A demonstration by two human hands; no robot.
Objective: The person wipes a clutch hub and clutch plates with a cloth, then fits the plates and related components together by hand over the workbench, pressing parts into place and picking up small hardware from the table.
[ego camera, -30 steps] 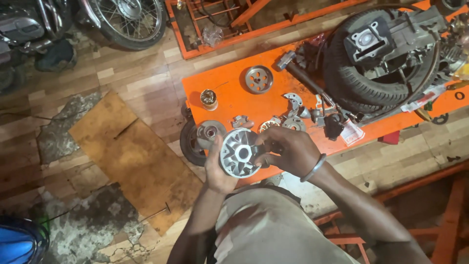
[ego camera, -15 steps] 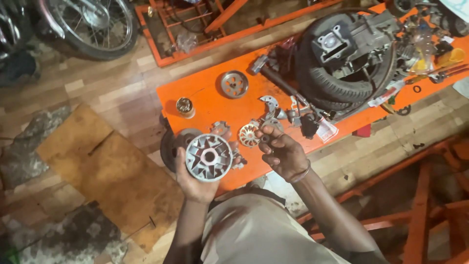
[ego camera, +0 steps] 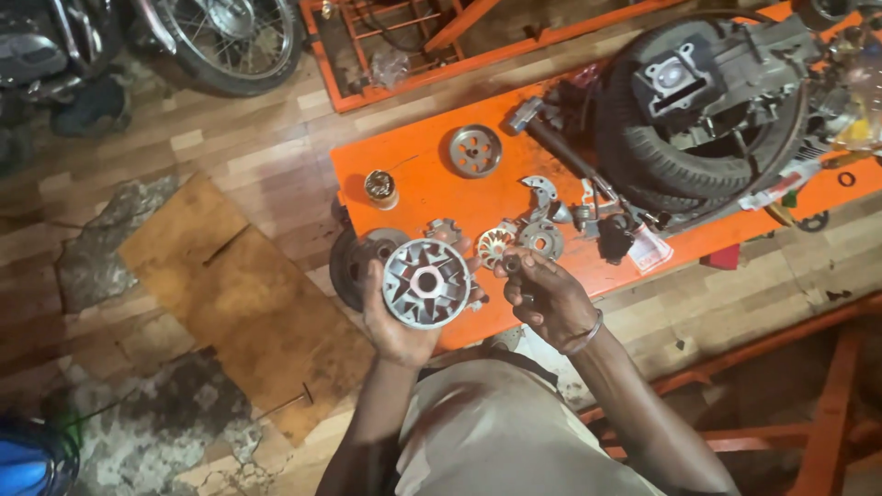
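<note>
A round, finned metal pulley disc [ego camera: 426,283] sits gripped in the left hand [ego camera: 397,317] just over the near edge of the orange table [ego camera: 432,188], while beside it the right hand [ego camera: 542,292] pinches a small dark roller [ego camera: 512,264], with loose metal parts [ego camera: 519,237] just behind.

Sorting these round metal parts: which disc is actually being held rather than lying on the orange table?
The finned disc, gripped in the left hand. The holed disc lies alone at the table's far side.
</note>
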